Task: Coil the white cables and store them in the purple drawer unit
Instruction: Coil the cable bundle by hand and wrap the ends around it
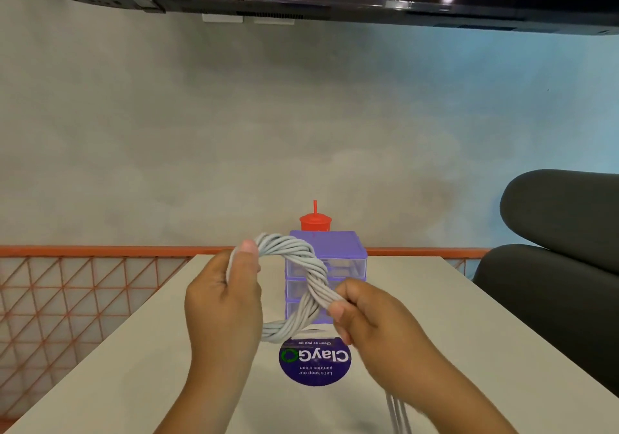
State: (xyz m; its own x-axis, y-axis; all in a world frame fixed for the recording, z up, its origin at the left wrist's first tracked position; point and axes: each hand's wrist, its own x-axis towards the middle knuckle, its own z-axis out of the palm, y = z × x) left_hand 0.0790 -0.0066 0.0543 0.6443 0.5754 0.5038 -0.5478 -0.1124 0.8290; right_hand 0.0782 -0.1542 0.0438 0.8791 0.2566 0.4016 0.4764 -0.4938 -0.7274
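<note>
White cable bundle [301, 279], twisted into a loop, spans between both hands above the table [435, 316]. Left hand [222, 294] grips its upper left end, right hand [361, 316] pinches the lower right. Purple drawer unit [326, 276] sits just behind them.

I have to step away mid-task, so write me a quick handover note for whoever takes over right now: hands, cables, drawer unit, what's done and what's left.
Left hand grips the upper left of the twisted white cable loop. The right hand pinches its right side.
The loop is held above the table, in front of the purple drawer unit, whose drawers look shut.
Loose strands hang below the right wrist.
Done: part of the cable is wound into a loop.
Left: wind in the loose strands, open a drawer and put the coil inside.
</note>
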